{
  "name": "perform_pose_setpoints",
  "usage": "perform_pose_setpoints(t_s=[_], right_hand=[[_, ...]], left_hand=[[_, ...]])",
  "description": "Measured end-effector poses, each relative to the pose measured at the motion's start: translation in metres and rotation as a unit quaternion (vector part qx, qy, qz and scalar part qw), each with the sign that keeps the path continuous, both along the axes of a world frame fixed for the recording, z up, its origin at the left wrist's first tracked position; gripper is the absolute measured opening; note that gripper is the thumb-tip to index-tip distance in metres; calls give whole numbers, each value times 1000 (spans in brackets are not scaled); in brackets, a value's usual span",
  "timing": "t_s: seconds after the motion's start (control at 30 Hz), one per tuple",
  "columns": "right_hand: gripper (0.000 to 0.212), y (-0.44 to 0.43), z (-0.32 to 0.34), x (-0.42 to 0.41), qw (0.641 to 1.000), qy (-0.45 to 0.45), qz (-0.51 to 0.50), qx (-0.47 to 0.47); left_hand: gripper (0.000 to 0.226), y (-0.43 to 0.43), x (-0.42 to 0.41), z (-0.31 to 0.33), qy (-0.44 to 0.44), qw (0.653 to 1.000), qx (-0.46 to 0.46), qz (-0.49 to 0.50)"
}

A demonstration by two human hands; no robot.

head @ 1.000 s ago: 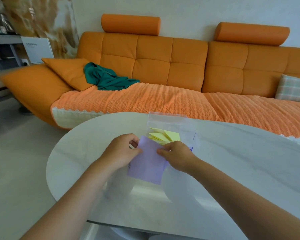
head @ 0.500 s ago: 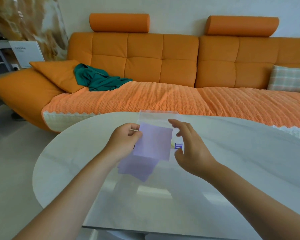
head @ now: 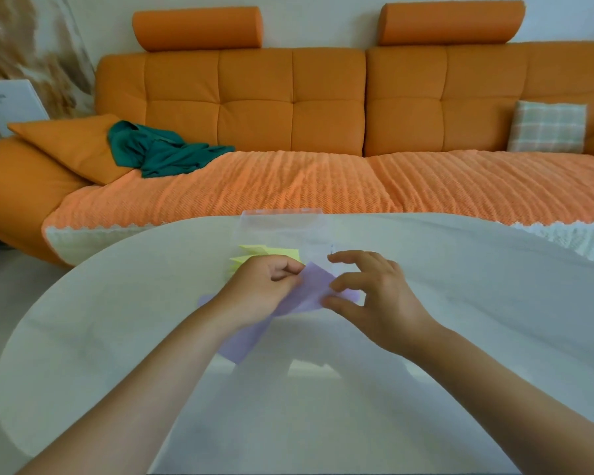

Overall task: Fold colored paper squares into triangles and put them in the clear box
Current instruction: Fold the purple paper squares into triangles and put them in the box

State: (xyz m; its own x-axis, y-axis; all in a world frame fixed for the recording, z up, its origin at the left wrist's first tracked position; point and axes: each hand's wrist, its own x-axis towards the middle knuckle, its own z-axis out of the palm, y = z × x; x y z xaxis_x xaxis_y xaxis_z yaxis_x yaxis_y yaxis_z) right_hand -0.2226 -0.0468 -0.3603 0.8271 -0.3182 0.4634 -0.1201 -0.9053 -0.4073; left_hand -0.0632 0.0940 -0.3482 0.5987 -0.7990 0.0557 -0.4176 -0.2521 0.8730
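Observation:
My left hand (head: 264, 286) pinches the left edge of a single purple paper square (head: 314, 291) and holds it just above the table. My right hand (head: 374, 296) is spread beside it, thumb and index fingertips at the sheet's right corner with a gap between them. A small stack of purple squares (head: 240, 341) lies on the table, partly hidden under my left hand and wrist. Behind my hands stands the clear box (head: 282, 222), and folded yellow triangles (head: 271, 252) lie inside it.
The white oval table (head: 460, 303) stretches wide on both sides of my hands, its far edge close to an orange sofa (head: 288, 180). A green cloth (head: 162, 156) and a checked cushion (head: 546, 126) lie on the sofa.
My left hand has lowered the purple sheet from in front of the box toward the table and tilted it. My right hand has come in to the sheet's right corner.

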Motion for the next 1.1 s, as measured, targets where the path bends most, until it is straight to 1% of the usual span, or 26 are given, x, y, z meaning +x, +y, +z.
perform_pose_setpoints(t_s=[0.07,0.13,0.27,0.37,0.47,0.53,0.57,0.7,0.8,0.97,1.03,1.07,1.1], right_hand=[[4,-6,0,-1,993,9,-10,118],[12,-11,-2,-2,977,17,-25,211],[16,-22,-7,-4,963,4,-49,266],[19,-27,-7,-5,953,-18,-50,297],[27,-29,-7,-6,938,-30,-46,343],[36,-30,-7,-7,927,-25,-44,371],[37,-30,-7,-7,922,-24,-43,384],[20,-31,-9,-8,906,-29,-45,421],[12,-30,-8,-9,904,-27,-42,425],[16,-27,-6,-10,908,-20,-38,417],[14,-26,-6,-10,907,-22,-41,419],[13,-25,-6,-9,907,-22,-42,419],[10,-24,-6,-9,908,-20,-42,417]], left_hand=[[18,-7,-5,-2,10,1000,1,-20],[16,-14,-10,-4,22,999,5,-34],[21,-22,-16,-8,51,998,-15,-46],[2,-26,-21,-14,44,997,-40,-46],[8,-30,-22,-19,34,998,-48,-22],[7,-32,-23,-21,28,998,-47,-9],[6,-32,-23,-21,26,998,-48,-7],[6,-34,-26,-24,33,997,-53,-37],[5,-34,-28,-26,30,997,-66,-29],[12,-34,-31,-28,27,997,-65,-34],[20,-35,-32,-28,-5,997,-68,-24],[21,-35,-33,-28,-33,997,-68,-22],[16,-35,-35,-29,-62,995,-67,-28]])
